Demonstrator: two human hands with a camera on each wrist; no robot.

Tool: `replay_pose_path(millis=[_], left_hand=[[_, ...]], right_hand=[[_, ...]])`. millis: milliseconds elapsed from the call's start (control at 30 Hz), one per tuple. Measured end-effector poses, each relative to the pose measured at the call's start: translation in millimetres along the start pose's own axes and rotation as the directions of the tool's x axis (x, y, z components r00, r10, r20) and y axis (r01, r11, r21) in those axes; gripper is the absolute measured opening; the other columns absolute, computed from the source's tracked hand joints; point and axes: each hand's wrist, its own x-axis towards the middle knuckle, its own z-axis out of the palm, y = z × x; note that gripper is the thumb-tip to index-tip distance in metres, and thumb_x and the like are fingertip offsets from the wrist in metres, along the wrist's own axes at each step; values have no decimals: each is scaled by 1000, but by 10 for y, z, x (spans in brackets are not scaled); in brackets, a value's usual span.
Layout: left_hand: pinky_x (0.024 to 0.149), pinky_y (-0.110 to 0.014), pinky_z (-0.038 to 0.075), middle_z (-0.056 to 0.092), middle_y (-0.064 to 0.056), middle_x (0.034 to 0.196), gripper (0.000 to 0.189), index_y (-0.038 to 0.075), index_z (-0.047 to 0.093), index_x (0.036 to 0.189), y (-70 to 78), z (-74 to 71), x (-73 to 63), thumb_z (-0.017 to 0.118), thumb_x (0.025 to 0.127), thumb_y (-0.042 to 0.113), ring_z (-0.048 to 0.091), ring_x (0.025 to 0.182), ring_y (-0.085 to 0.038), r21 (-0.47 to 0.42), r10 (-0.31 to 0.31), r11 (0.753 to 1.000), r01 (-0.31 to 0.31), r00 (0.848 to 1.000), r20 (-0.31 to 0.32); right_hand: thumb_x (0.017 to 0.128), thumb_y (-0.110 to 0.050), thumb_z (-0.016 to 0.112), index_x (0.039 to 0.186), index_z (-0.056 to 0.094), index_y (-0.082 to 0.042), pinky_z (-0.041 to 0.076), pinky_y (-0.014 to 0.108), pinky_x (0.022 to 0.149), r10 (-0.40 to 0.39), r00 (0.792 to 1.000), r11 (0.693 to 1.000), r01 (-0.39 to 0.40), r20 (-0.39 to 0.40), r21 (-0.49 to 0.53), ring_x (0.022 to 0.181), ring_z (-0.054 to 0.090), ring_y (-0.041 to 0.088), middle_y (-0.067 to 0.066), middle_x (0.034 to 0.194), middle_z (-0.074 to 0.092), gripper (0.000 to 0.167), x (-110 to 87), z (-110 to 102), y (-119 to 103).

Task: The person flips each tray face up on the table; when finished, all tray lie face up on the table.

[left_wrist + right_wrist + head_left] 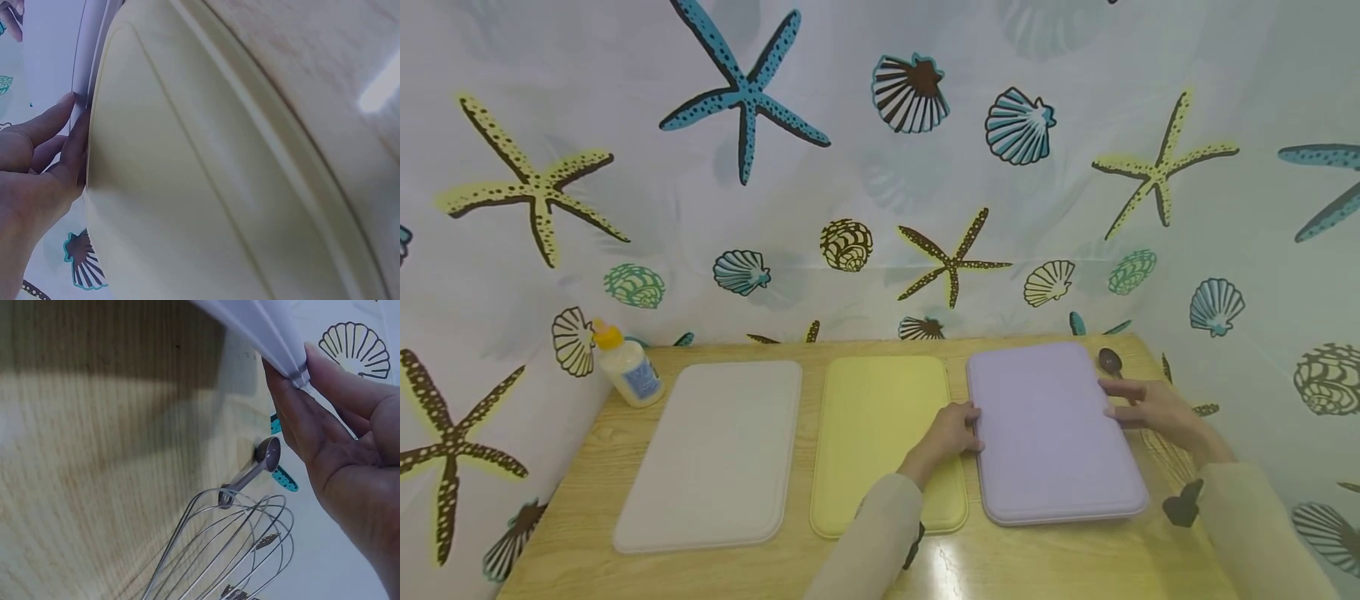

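A flat purple rectangular panel [1052,433], with rounded corners and a stepped rim, lies at the right of the row. My left hand [951,429] grips its left edge, reaching across the yellow panel [880,450]; in the left wrist view the thumb and fingers [78,134] are at that edge. At the opposite side my right hand [1157,408] pinches the right edge. The right wrist view shows the thumb above and fingers below the panel's rim [284,356], which is raised over the wooden table [125,444] and throws a shadow there.
Right of the purple panel lie a dark measuring spoon [1109,361] and a wire whisk [231,544]. A similar white panel [715,450] lies at the left. Behind it stands a white bottle with a yellow cap [632,375]. Shell-patterned cloth [850,167] encloses the table's back and sides.
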Motion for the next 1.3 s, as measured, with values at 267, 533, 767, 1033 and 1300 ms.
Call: replay_pose_path(millis=[267, 533, 767, 1033, 1300], left_hand=[[113, -39, 33, 45, -17, 145, 58, -3, 54, 132, -10, -6, -19, 76, 78, 1, 40, 135, -32, 5, 35, 999, -35, 999, -13], [112, -39, 33, 43, -16, 146, 60, -3, 53, 134, -32, -12, 3, 76, 79, 2, 40, 135, -31, 6, 30, 1000, -30, 1000, -5], [112, -39, 34, 43, -17, 146, 60, -5, 53, 133, -29, -16, -5, 76, 78, -1, 41, 134, -32, -23, 41, 999, -41, 999, -6], [111, -39, 36, 47, -19, 142, 56, -6, 55, 130, -56, 15, -13, 75, 78, -2, 45, 131, -33, -12, 75, 997, -75, 997, -25], [109, -39, 39, 50, -20, 140, 53, -6, 56, 129, -21, 13, -57, 73, 79, -4, 47, 129, -34, -5, 89, 996, -89, 995, -39]], right_hand=[[88, -17, 71, 147, 34, 0, 58, 37, 84, 29, 1000, 999, -29, 6, 25, 109, 62, 34, 34, 144, 35, 72, -10, -17, -240], [87, -16, 72, 147, 35, -1, 59, 35, 81, 61, 998, 996, -61, 1, 59, 97, 66, 20, 34, 142, 37, 72, -22, -47, -388], [87, -10, 71, 148, 32, 0, 60, 33, 77, 59, 998, 991, -58, -2, 117, 88, 66, 17, 30, 134, 43, 73, -26, -48, -501], [85, -14, 73, 149, 32, -1, 59, 38, 81, 55, 998, 993, -52, -26, 109, 89, 65, 17, 24, 124, 50, 77, -16, -31, -583], [86, -11, 73, 148, 31, 1, 59, 35, 81, 41, 999, 989, -39, -15, 142, 89, 65, 14, 26, 127, 43, 76, -16, -39, -669]])
